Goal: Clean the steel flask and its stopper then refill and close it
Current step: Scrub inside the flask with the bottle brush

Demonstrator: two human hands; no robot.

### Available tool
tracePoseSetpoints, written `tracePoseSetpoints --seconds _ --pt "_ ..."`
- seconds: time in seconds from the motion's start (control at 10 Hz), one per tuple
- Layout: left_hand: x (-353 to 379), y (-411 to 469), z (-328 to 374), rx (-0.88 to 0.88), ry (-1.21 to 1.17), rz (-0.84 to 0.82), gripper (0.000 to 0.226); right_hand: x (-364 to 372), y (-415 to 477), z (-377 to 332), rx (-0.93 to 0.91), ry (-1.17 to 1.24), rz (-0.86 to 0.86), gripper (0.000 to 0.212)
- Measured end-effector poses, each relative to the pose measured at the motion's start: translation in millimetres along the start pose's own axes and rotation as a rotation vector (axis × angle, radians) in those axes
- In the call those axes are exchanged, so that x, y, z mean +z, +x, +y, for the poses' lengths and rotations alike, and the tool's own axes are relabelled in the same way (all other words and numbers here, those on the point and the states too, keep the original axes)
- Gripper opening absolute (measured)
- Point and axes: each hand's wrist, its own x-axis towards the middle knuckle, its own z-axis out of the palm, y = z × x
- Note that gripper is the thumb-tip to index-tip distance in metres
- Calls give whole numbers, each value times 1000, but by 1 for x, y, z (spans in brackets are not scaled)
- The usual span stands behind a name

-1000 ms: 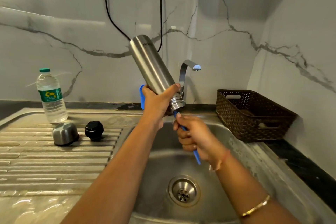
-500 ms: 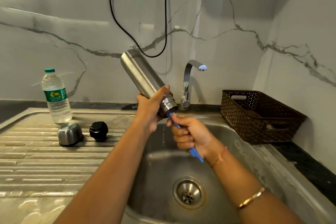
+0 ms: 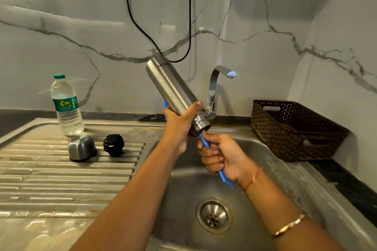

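Note:
My left hand [image 3: 179, 122] grips the steel flask [image 3: 169, 85] near its neck, holding it tilted over the sink with the mouth pointing down and right. My right hand [image 3: 220, 157] grips the blue handle of a bottle brush [image 3: 224, 179], whose shaft enters the flask's mouth; the brush head is hidden inside. On the ribbed drainboard [image 3: 61, 181] to the left lie the black stopper [image 3: 113, 144] and the steel cap [image 3: 81, 150], mouth down.
A plastic water bottle [image 3: 66, 106] stands at the back of the drainboard. The tap [image 3: 216, 87] rises just behind the flask's neck, no water running. A brown woven basket [image 3: 293, 128] sits right of the sink basin [image 3: 271, 171]. A black cable [image 3: 130, 6] hangs down the marble wall.
The flask has dipped and come back up a little while tilted over the sink, and my right hand has worked the blue brush handle in its mouth. The stopper and cap have stayed put.

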Motion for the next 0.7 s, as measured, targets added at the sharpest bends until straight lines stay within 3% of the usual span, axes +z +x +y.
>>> tracePoseSetpoints --seconds 0.1,0.2,0.3,0.4,0.5,0.6,0.7 --pt "1 1 0 59 82 36 69 1 2 12 -328 -590 315 33" --pt "2 -1 3 82 57 96 72 -12 10 30 -940 -1633 804 25" --pt "3 -4 4 85 54 101 69 -13 11 33 -974 -1722 833 25" --pt "0 -5 4 97 102 73 66 3 3 22 -574 -839 335 22" --pt "-2 -4 6 102 112 28 61 0 3 15 -384 -319 125 27" --pt "3 -5 6 100 108 62 67 -14 8 27 -823 -1445 628 26" --pt "7 -6 0 76 83 81 70 -15 12 34 -861 -1643 710 29"
